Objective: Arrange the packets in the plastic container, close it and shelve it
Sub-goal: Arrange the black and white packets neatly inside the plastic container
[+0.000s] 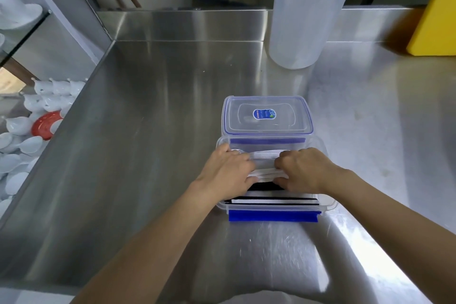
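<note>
A steel worktop [153, 155] fills the view. Near its front edge sits an open plastic container [329, 201], long axis running left to right, blue latch facing the person. Its lid [267, 116] lies just behind, touching the far rim. Packets [266, 175] stand on edge inside, directly beneath both hands. The left hand [228, 171] and right hand [304, 169] curl over the packets from either end, apparently pressing them together.

Both hands [228, 170] [304, 170] fwd, fingers [280, 161] curled down.
</note>
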Tool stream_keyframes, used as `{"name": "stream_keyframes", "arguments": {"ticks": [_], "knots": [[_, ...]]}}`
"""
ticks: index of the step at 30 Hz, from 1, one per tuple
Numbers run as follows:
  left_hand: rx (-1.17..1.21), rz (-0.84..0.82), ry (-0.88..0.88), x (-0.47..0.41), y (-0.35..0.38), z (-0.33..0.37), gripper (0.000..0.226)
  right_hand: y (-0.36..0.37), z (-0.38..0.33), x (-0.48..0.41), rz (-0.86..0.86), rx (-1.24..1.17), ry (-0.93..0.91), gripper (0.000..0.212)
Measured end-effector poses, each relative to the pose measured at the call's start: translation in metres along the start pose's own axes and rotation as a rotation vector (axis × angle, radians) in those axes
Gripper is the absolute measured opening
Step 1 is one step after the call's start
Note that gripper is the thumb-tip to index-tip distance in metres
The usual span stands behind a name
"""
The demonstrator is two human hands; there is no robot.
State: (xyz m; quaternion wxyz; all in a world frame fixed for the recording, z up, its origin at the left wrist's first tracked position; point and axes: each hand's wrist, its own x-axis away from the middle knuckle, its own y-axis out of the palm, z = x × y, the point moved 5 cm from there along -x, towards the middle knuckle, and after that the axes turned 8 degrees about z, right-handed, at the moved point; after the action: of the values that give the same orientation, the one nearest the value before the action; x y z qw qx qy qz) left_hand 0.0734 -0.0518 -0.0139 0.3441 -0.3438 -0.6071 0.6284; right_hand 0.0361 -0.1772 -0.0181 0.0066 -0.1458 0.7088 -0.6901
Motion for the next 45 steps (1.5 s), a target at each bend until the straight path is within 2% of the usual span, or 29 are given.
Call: {"name": "stream_keyframes", "arguments": {"ticks": [5, 8, 10, 12, 15, 19, 22, 42, 45], "knots": [[-0.017, -0.008, 0.003, 0.000, -0.001, 0.000, 0.030, 0.001, 0.000, -0.001, -0.131, -0.102, 0.012, 0.036], [-0.007, -0.007, 0.012, 0.000, -0.002, 0.000, 0.039, -0.008, -0.003, 0.002, -0.012, -0.151, -0.023, 0.035], [0.001, -0.023, 0.022, 0.001, -0.001, 0.000, 0.045, -0.016, -0.007, 0.006, 0.052, -0.228, -0.080, 0.024], [-0.004, -0.065, 0.038, 0.001, 0.001, -0.001, 0.047, -0.017, -0.013, 0.011, -0.004, -0.275, -0.151, 0.016], [-0.006, -0.084, 0.059, 0.001, 0.004, -0.002, 0.043, -0.007, -0.021, 0.014, -0.115, -0.275, -0.219, 0.019], [-0.016, -0.067, 0.073, 0.001, 0.003, -0.001, 0.042, 0.002, -0.022, 0.013, -0.176, -0.276, -0.222, 0.021], [-0.013, -0.070, 0.080, 0.001, 0.003, -0.001, 0.045, 0.005, -0.022, 0.011, -0.159, -0.264, -0.215, 0.020], [-0.015, -0.044, 0.071, 0.001, 0.002, -0.001, 0.024, 0.007, -0.025, 0.007, -0.028, -0.272, -0.207, 0.011], [-0.009, -0.055, 0.070, 0.001, 0.002, -0.001, 0.033, 0.007, -0.024, 0.008, -0.008, -0.299, -0.205, 0.014]]}}
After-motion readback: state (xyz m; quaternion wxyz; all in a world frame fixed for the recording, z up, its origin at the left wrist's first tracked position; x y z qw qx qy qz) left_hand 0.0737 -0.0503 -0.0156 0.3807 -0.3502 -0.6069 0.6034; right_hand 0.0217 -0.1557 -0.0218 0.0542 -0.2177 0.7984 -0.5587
